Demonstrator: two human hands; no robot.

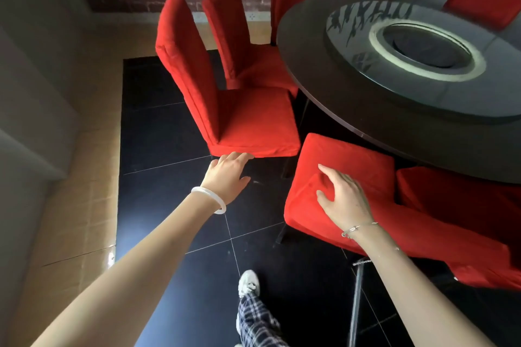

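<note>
left hand: your left hand (228, 175) is reaching out flat, fingers straight and relaxed, not gripping anything. The fingertips are just touching the lower hem of the seat cover on the left chair (253, 118).
right hand: your right hand (342, 200) is lying on the red cover of the near chair (352, 155), fingers spread and only lightly bent, so it's open and resting, not clamping. I honestly can't tell if the fingertips are digging into the fabric.
left chair: it's standing left of the table (324, 87), back to the left, seat pointing right toward the table, its near edge facing you.
near chair: it's sitting right in front of you on the right, seat tucked up against the table's near rim, apart from the left chair with a strip of floor (169, 135) showing between them.
other chairs: a far chair (253, 65) is standing just behind the left one, and a right chair (451, 191) is crowding in just beside the near one.
table: round and dark, with a glass turntable (352, 36) lying on top.
wrists: you're wearing a white bangle (210, 200) on the left and a thin bracelet (358, 228) on the right.
floor: black tiles, with your white shoe (248, 283) and checked trouser leg (256, 318) showing near the bottom, between your arms.
</note>
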